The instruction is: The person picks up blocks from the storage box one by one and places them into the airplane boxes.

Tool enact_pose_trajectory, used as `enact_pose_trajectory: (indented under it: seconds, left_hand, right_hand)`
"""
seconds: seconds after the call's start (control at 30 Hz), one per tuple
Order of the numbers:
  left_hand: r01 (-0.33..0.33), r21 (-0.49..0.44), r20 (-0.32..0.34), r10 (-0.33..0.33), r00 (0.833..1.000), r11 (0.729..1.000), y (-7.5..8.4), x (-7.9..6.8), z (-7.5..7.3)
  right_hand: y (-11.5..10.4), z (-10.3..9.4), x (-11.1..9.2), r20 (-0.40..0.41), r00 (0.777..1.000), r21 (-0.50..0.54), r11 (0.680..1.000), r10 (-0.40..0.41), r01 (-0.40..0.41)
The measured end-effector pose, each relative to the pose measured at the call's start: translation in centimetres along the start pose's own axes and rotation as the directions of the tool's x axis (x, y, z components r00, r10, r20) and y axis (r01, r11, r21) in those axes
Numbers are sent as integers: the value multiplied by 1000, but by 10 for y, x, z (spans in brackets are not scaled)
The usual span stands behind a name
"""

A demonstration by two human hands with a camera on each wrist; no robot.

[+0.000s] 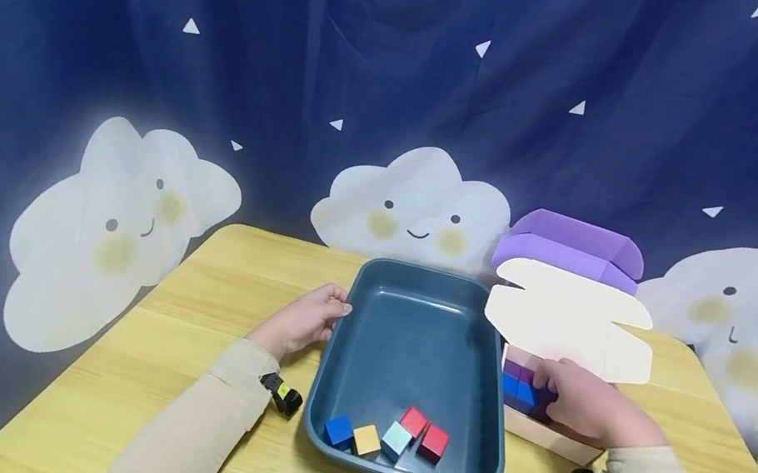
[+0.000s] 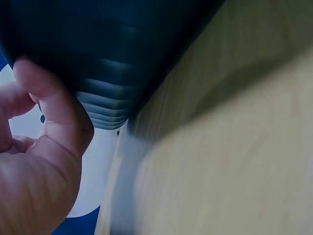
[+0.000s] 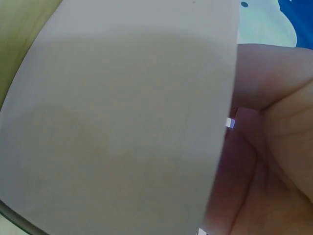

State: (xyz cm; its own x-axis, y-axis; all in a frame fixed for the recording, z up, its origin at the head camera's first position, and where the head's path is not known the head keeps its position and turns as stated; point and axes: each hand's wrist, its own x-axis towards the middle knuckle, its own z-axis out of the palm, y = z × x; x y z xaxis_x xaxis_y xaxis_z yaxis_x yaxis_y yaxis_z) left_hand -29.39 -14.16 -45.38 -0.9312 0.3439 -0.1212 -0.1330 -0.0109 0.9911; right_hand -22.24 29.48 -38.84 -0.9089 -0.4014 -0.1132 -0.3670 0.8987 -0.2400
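A dark blue tray (image 1: 424, 346) stands in the middle of the table. My left hand (image 1: 309, 317) is at its left side, loosely bent fingers touching the rim; in the left wrist view the thumb (image 2: 61, 115) lies against the tray's outer wall. My right hand (image 1: 593, 405) reaches into an open box (image 1: 549, 437) to the right, fingers bent down among purple blocks (image 1: 517, 371) and blue blocks (image 1: 517, 393). Its fingertips are hidden, so I cannot tell whether it grips a block. A pale box panel (image 3: 122, 117) covers much of the right wrist view.
Near the tray's front wall lie a blue block (image 1: 339, 431), a yellow block (image 1: 367, 441), a light blue block (image 1: 395, 440) and two red blocks (image 1: 434, 443). The box's white lid (image 1: 561, 324) with its purple flap (image 1: 570, 249) stands raised behind. A cloud-patterned curtain (image 1: 409, 64) hangs beyond the table.
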Motion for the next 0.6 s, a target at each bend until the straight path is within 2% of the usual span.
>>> enact_pose_trajectory:
  seconds: [0.23, 0.4, 0.5, 0.6]
  left_hand:
    - [1, -7, 9, -1, 1000, 1000, 0, -1, 1]
    - [-5, -6, 13, 5, 1000, 1000, 0, 0, 2]
    - [-5, -5, 14, 6, 1000, 1000, 0, 1, 0]
    - [-7, -9, 18, 8, 1000, 1000, -1, 1, -1]
  right_hand:
    - [-2, -2, -1, 10, 1000, 2, 1000, 21, -21]
    - [-10, -10, -1, 12, 1000, -8, 1000, 20, -20]
    - [-20, -17, 1, -1, 1000, 1, 1000, -13, 13]
    - [-36, -24, 4, -30, 996, 42, 995, -84, 86]
